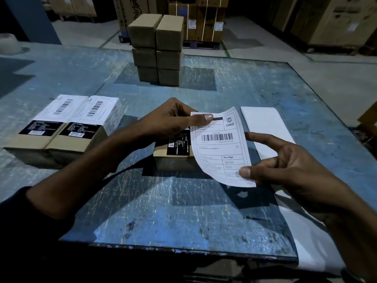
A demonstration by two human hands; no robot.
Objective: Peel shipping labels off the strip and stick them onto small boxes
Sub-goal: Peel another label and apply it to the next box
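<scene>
A big blue table fills most of the view, and its top is scratched and worn. Behind it lies a pale grey floor with a green line painted on it. Tall brown cartons with straps around them stand at the back on a dark pallet.

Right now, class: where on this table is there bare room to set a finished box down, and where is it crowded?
Free: the near table between the unlabelled box and the front edge; also between the labelled boxes and the stack. Crowded: the centre, where both hands hold the label, and the right side, under the strip.
</scene>
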